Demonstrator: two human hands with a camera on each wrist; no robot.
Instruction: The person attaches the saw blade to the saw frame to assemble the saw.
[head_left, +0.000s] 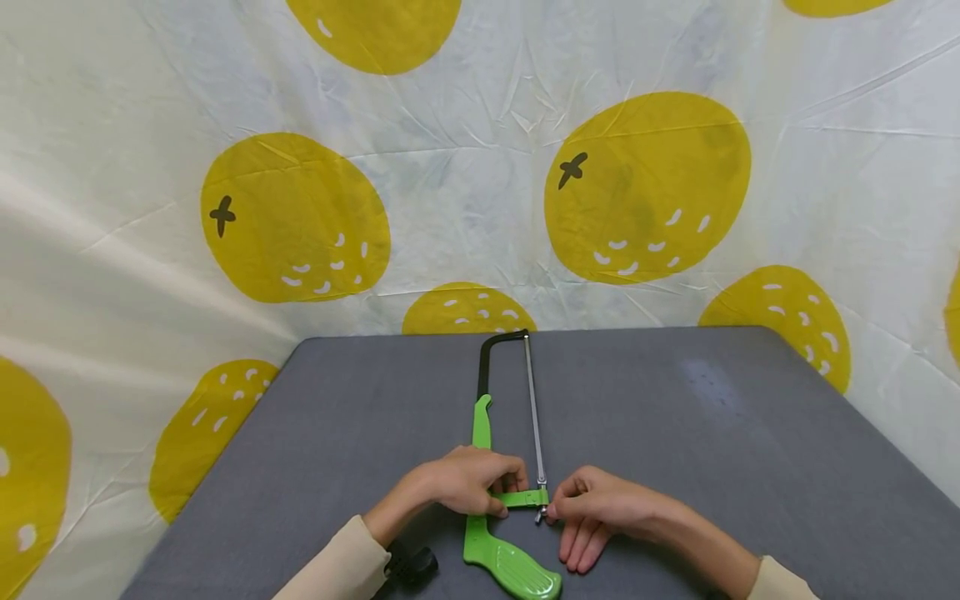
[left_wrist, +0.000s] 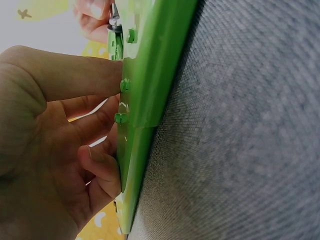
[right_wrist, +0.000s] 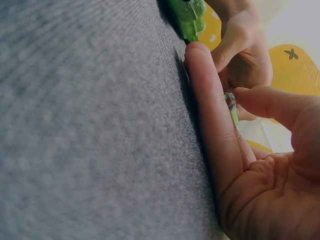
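A hacksaw (head_left: 482, 429) with a green handle and black front frame lies on the grey table, its thin silver blade (head_left: 533, 408) running along the right side. My left hand (head_left: 468, 479) grips the green frame by the cross arm; in the left wrist view its thumb and fingers (left_wrist: 102, 170) bear against the green edge. At the near end of the blade, my right hand (head_left: 600, 508) pinches the small metal wing nut (head_left: 539, 515) between thumb and index finger. Its other fingers extend along the table. In the right wrist view, the wing nut (right_wrist: 230, 100) shows partly behind a finger.
The grey table (head_left: 360, 400) extends around the saw. Behind it hangs a white cloth (head_left: 465, 208) printed with yellow fruit. A black device (head_left: 414, 567) sits by the left wrist.
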